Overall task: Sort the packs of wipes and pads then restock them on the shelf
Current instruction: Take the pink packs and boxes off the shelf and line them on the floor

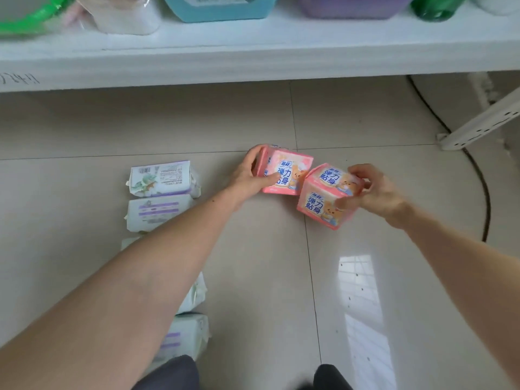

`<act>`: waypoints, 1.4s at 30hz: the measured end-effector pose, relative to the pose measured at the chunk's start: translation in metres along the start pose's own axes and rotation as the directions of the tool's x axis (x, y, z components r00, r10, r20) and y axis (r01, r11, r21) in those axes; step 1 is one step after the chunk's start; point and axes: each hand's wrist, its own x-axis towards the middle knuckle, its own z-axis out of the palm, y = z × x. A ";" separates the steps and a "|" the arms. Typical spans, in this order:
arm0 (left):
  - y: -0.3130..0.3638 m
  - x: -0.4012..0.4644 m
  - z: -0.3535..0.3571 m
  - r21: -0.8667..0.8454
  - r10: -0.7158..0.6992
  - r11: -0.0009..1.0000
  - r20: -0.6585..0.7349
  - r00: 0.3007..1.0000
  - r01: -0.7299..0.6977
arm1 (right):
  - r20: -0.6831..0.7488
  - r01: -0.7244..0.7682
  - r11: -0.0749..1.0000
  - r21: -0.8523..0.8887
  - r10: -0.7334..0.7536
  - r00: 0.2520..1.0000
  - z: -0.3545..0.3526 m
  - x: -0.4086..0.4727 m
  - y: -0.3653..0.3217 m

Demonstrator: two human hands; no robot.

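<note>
Pink packs of pads with blue lettering lie on the tiled floor below the white shelf [253, 60]. My left hand [253, 173] grips one pink pack [289, 171] at its left side. Just to its right, my right hand [374, 192] holds two stacked pink packs [323, 198], thumb on the front and fingers over the top. A column of white and purple wipe packs [163, 178] runs along the floor at the left; my left forearm hides part of it.
The shelf holds a blue tub [219, 7], a purple tub [351, 5], a green bottle [433, 9] and a white pack [126, 21]. A black cable [478, 175] curves over the floor at right, beside a white metal shelf foot [478, 125].
</note>
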 end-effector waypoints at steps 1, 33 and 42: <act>-0.004 0.005 0.002 -0.003 0.021 1.000 0.003 1.000 -0.021 | 0.028 0.010 1.000 -0.016 -0.009 1.000 0.000 0.005 0.004; 0.005 0.005 0.031 -0.053 -0.105 0.992 0.107 0.989 0.111 | 0.167 0.301 0.903 -0.305 -0.261 0.951 0.044 0.022 0.006; 0.018 -0.006 0.034 -0.073 -0.142 0.985 0.163 0.976 0.155 | 0.218 0.284 0.873 -0.396 -0.211 0.953 0.040 0.030 -0.002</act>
